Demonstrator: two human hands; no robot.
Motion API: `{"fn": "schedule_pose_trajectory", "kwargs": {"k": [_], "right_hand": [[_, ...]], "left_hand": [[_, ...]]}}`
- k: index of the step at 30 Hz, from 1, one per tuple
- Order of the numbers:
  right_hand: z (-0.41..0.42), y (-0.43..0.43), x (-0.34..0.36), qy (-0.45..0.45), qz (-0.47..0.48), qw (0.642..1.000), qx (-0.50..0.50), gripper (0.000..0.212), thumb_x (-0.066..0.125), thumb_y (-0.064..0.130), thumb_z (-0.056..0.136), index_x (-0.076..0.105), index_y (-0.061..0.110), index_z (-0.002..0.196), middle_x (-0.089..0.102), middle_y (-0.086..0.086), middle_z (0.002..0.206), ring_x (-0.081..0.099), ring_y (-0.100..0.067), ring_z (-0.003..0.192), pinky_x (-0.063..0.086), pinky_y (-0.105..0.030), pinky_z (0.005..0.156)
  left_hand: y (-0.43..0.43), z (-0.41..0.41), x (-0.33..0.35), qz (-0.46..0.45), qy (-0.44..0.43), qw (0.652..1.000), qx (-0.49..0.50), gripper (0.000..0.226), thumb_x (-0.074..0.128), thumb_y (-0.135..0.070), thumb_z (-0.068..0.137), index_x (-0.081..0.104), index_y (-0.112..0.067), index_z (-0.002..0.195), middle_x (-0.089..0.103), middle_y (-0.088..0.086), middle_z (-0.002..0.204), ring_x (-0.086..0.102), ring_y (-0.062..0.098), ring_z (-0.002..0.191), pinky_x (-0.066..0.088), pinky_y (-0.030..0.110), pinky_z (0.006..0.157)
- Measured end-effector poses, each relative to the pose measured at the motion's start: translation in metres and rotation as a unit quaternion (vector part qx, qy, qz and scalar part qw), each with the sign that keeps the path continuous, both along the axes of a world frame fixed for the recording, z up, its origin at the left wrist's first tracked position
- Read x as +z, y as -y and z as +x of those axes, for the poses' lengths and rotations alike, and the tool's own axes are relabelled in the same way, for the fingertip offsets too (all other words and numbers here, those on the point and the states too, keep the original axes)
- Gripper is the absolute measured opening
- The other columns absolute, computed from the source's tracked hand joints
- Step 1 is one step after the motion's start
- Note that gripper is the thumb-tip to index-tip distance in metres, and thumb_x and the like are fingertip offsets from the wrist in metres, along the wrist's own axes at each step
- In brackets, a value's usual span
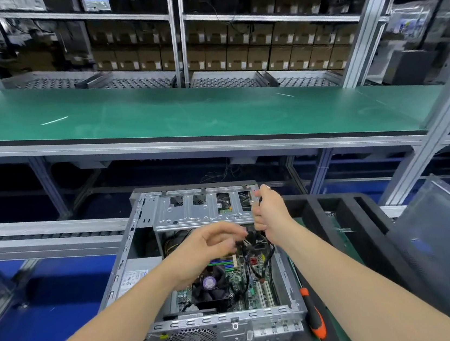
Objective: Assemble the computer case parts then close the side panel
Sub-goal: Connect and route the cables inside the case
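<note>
Open grey computer case (200, 210) lies flat, motherboard (240, 279) exposed; side panel (449, 256) leans beside it.

Head-worn view, forward and down, close above open case (206, 257)

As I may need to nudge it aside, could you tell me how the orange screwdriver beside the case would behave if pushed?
The screwdriver lies flat beside the computer case; its rounded handle suggests it might roll sideways. It looks rigid and probably light. Its black grip sections likely resist slipping.
</note>
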State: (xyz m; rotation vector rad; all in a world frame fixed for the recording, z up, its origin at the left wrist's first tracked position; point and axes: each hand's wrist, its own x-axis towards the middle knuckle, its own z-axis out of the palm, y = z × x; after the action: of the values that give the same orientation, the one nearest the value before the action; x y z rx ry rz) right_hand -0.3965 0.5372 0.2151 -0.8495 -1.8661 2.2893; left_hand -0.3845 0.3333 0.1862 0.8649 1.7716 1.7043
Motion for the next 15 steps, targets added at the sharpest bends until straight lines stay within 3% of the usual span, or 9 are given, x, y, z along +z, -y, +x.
{"fn": "schedule_pose_trajectory", "kwargs": {"k": [4, 6, 9, 11, 15], "right_hand": [[0.002, 0.004, -0.005, -0.006, -0.01, 1.0, -0.001, 0.021, 0.034, 0.033, 0.11, 0.046, 0.017, 0.102, 0.033, 0.003, 0.051, 0.02, -0.012, 0.041, 0.019, -0.026, 0.042], [0.003, 0.006, -0.004, -0.026, -0.002, 1.0, -0.002, 0.029, 0.04, 0.036, 0.112, 0.057, 0.013, 0.104, 0.049, 0.0, 0.055, 0.036, -0.014, 0.044, 0.031, -0.028, 0.047], [0.008, 0.007, -0.002, -0.042, 0.021, 0.999, -0.007, 0.032, 0.05, 0.039, 0.11, 0.073, 0.016, 0.106, 0.072, 0.001, 0.08, 0.062, -0.015, 0.066, 0.05, -0.029, 0.058], [0.01, 0.007, 0.001, -0.056, -0.007, 0.998, -0.008, 0.03, 0.052, 0.038, 0.109, 0.076, 0.02, 0.109, 0.068, 0.004, 0.077, 0.06, -0.013, 0.063, 0.052, -0.028, 0.06], [0.01, 0.006, 0.007, -0.068, -0.094, 0.992, -0.049, 0.026, 0.053, 0.031, 0.11, 0.072, 0.015, 0.117, 0.049, 0.007, 0.062, 0.032, -0.009, 0.049, 0.034, -0.027, 0.055]], "left_hand": [[-0.005, 0.003, 0.006, -0.065, -0.074, 0.994, -0.042, 0.042, 0.071, -0.034, 0.095, 0.057, -0.037, 0.134, 0.06, -0.014, 0.14, 0.051, 0.006, 0.135, 0.043, 0.033, 0.111], [-0.009, 0.005, 0.006, -0.114, -0.13, 0.983, -0.057, 0.04, 0.068, -0.04, 0.096, 0.055, -0.044, 0.134, 0.058, -0.022, 0.137, 0.05, -0.001, 0.133, 0.041, 0.031, 0.111], [-0.015, 0.007, 0.006, -0.113, -0.165, 0.978, -0.06, 0.021, 0.064, -0.037, 0.099, 0.065, -0.039, 0.12, 0.065, -0.019, 0.124, 0.059, 0.002, 0.122, 0.045, 0.03, 0.106], [-0.015, 0.006, 0.006, -0.109, -0.159, 0.979, -0.067, 0.017, 0.069, -0.037, 0.096, 0.067, -0.034, 0.112, 0.066, -0.016, 0.119, 0.061, 0.006, 0.119, 0.046, 0.032, 0.105], [-0.012, 0.006, 0.005, -0.148, -0.19, 0.964, -0.115, 0.029, 0.077, -0.037, 0.089, 0.062, -0.039, 0.114, 0.066, -0.019, 0.117, 0.062, 0.006, 0.112, 0.047, 0.019, 0.096]]}}
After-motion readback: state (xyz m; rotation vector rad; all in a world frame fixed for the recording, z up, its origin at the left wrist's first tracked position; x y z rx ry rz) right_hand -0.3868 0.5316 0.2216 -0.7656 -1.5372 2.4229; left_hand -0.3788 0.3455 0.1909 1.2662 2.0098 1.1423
